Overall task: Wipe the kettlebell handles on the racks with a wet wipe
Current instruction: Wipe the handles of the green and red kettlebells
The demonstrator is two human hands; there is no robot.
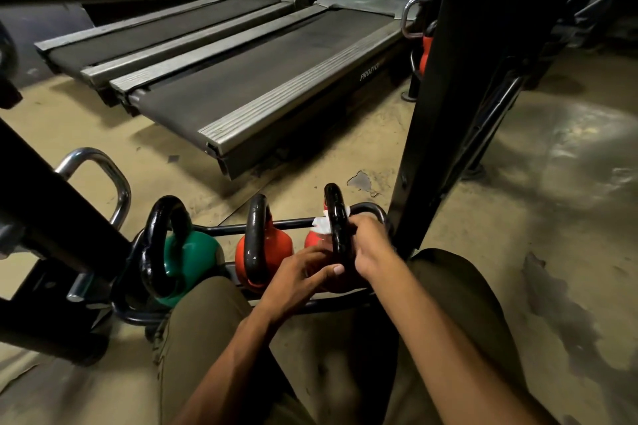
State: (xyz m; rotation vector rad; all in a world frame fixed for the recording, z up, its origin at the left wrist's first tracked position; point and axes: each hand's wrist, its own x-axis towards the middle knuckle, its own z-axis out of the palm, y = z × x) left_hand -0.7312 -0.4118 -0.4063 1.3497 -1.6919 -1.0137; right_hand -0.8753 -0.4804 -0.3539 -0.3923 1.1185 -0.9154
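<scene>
The red kettlebell (312,241) sits at the right end of the lowest rack (241,228), just above the floor, its black handle (335,203) standing upright. A white wipe (322,225) is wrapped on that handle, a crumpled end sticking out to the kettlebell's left. The right hand (371,245) reaches in from the kettlebell's right; its fingers are closed on the wipe and the handle under it. The left hand (300,276) is on the near side of the kettlebell, fingers curled on its body and the thumb laid against the foot of the handle.

Just left of the red kettlebell stands an orange one (276,245), and left of that a green one (193,252), both with glossy black handles. A black post (438,114) rises just right of the red kettlebell. The person's knees, in olive trousers (203,314), flank it on the near side.

Beyond the red kettlebell lie two treadmills (262,79) side by side, grey rails along dark belts. The floor (518,217) is worn tan, scuffed, with a chipped patch just behind the kettlebell and dull glare to its far right. The room is dim.
</scene>
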